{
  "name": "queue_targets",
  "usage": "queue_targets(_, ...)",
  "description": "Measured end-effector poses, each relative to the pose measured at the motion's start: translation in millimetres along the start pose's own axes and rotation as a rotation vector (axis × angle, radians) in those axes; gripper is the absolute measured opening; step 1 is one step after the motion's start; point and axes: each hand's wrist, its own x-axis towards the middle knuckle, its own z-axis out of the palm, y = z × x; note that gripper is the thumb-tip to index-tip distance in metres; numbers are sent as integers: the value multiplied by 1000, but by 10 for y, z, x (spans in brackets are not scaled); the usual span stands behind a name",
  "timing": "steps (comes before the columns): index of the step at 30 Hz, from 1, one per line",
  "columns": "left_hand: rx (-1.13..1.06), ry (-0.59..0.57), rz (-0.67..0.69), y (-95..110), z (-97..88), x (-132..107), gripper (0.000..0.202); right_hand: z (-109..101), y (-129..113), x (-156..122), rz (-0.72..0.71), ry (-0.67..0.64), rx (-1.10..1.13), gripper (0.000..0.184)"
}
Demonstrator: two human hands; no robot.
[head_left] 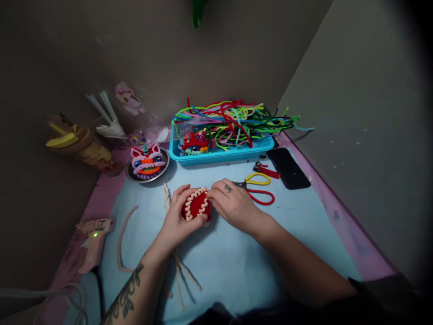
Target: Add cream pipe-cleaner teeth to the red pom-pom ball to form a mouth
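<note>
My left hand [181, 216] is closed around a red fuzzy craft piece [197, 206], apparently made of pipe cleaners, with a cream wavy trim around its face. The fingers of my right hand [233, 203] pinch at its upper right edge; their tips partly hide that spot. Behind my right hand lie scissors [259, 196] with one yellow and one red handle, their blades mostly covered. Loose cream pipe cleaners [184, 271] rest under and beside my left wrist, and another cream bundle [166, 195] lies just beyond my left hand.
A blue tray [219, 156] of colourful pipe cleaners stands at the back. A lion-head figure [148, 162] sits in a metal bowl [165, 168]. A pink glue gun [96, 243] with a cord lies left. A red-handled tool [267, 171] and black phone [288, 168] lie right.
</note>
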Motion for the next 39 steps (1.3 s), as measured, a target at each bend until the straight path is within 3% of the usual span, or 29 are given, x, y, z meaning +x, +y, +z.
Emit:
queue_targets(4, 69, -36, 16, 62, 17, -24, 57, -43, -3, 12, -48, -14, -58, 15)
queue_targets(7, 81, -36, 23, 71, 29, -35, 57, -10, -2, 15, -41, -30, 21, 16)
queue_targets(16, 4, 26, -50, 26, -35, -19, 57, -2, 77, 33, 363, 177, 626, 10)
queue_targets(25, 58, -5, 13, 92, -25, -31, 56, 47, -76, 76, 524, 44, 765, 9)
queue_targets(31, 42, 14, 29, 106, -39, -19, 57, 139, -81, 68, 718, 68, 925, 11)
queue_targets(36, -67, 56, -64, 155, -136, -57, 72, 107, -71, 48, 677, 80, 973, 12)
queue_targets(39, -47, -27, -119, 240, -260, -67, 71, 53, -116, 25, 482, 54, 872, 22)
